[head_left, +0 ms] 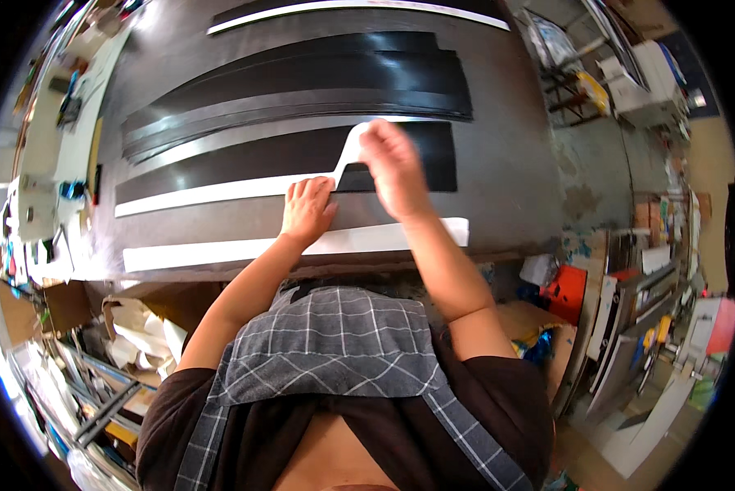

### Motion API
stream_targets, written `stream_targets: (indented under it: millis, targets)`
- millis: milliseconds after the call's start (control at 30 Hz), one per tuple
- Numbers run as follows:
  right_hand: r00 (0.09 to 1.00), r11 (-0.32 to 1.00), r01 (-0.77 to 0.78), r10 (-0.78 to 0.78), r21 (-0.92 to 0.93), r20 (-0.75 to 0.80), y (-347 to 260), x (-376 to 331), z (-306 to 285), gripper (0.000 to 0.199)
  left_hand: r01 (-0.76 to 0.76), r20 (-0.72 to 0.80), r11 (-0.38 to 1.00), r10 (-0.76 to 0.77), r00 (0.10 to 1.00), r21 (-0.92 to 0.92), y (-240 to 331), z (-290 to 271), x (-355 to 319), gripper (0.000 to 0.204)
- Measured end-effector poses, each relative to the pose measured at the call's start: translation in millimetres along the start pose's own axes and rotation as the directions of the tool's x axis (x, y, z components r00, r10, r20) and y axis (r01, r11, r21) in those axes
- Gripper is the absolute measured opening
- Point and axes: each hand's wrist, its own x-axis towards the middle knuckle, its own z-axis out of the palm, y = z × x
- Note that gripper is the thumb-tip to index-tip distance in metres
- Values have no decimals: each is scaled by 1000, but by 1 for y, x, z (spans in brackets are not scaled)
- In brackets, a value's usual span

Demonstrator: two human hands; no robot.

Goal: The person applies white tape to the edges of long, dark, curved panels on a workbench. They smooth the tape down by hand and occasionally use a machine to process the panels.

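White backing paper curls up off a long black strip, pinched in the closed fingers of the right hand. Just left of it, the left hand lies flat and open, pressing the strip's pale edge down onto the dark worktop. Nearer than both hands runs a white strip. Beyond them lies a stack of black strips.

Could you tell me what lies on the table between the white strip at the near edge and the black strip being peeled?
In the head view, only bare dark table lies between the white strip and black strip, plus the left hand.
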Motion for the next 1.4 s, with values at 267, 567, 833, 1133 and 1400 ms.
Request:
stream_targets:
  millis: [267,567,833,1133,1400]
  targets:
    - [956,839,252,-294,483,13,-104,21,44,29,487,-185,855,-457,870,177,-180,-89,-78,46]
    - [891,786,400,-454,471,0,-140,7,-1,35,728,-387,652,-628,675,211,-367,-162,-152,26]
    - [871,813,477,-387,335,-303,-93,-33,-101,23,915,-317,393,-859,402,98,-460,-233,-152,30]
    - [598,751,-519,-22,-408,-801,46,-133,-220,17,854,-225,384,-851,475,351,-430,-230,-216,44]
    - [620,-182,-770,-442,-612,-648,59,-89,-198,53,796,-275,428,-777,566,429,-329,-174,-195,65]
